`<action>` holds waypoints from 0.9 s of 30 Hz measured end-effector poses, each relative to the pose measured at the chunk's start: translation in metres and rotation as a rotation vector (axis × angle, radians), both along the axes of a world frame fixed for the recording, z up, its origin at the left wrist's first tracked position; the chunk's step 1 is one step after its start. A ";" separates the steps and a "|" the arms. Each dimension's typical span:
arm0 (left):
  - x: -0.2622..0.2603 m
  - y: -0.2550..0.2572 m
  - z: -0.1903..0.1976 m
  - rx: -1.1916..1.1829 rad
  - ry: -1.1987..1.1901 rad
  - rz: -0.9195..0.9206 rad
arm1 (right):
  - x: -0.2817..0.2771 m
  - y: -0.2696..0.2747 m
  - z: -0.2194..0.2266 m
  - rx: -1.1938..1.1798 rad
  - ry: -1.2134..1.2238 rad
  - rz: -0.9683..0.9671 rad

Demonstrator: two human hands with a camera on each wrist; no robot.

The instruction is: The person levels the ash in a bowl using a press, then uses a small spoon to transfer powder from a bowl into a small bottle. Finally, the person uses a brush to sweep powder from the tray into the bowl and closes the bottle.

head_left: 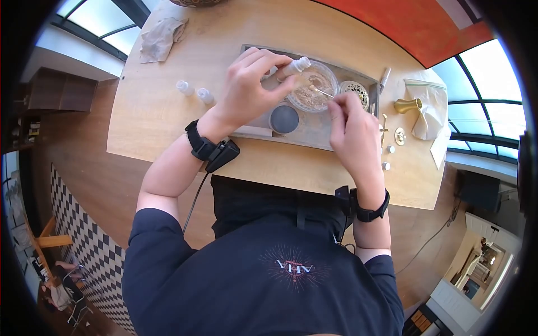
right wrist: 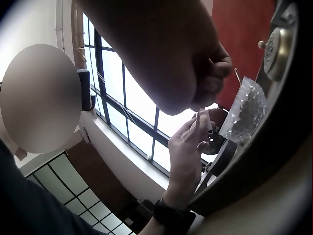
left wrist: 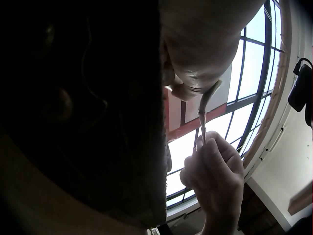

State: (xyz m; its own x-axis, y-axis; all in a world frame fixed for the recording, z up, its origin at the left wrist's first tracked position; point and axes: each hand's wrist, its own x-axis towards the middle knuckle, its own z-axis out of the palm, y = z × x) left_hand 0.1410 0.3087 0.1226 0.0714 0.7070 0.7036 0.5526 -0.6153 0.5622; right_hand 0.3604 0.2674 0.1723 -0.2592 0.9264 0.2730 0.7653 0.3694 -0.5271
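Note:
My left hand (head_left: 246, 84) holds a small vial (head_left: 294, 67) with a white ribbed neck, tilted so that its mouth points right, over the left part of a clear glass bowl (head_left: 332, 78). Pale brown powder lies in the bowl. Between thumb and fingers, my right hand (head_left: 356, 131) pinches the thin handle of a small scoop (head_left: 320, 91); its tip, bearing something pale, is over the bowl close to the vial's mouth. In the left wrist view the scoop (left wrist: 208, 100) shows a wider curved end. The right wrist view has the faceted bowl (right wrist: 247, 112) beside both hands.
A grey wooden tray (head_left: 314, 143) holds the bowl, a dark round-topped jar (head_left: 284, 120) and a pierced brass lid (head_left: 360, 92). White bottles (head_left: 205, 96) and a cloth (head_left: 161, 42) lie left. To the right are a brass vase (head_left: 407, 106), small caps (head_left: 386, 166) and a plastic bag (head_left: 428, 120).

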 end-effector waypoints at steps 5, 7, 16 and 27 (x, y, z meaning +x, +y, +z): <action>-0.001 0.002 -0.001 0.031 0.007 0.008 | -0.004 -0.014 0.015 -0.186 0.118 0.355; -0.001 0.002 -0.001 0.025 0.019 0.000 | -0.011 -0.003 0.018 0.000 0.114 0.150; -0.002 0.003 -0.001 0.128 0.058 0.018 | -0.014 0.023 0.023 0.194 -0.034 0.063; -0.003 0.005 -0.004 0.169 0.084 0.045 | -0.010 0.021 0.036 0.132 -0.067 0.144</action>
State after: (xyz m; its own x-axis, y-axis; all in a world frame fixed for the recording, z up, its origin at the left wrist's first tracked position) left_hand 0.1383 0.3140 0.1191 0.1054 0.5833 0.8054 0.6222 -0.6705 0.4042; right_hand 0.3504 0.2880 0.2083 -0.4086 0.8357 0.3671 0.7312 0.5404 -0.4163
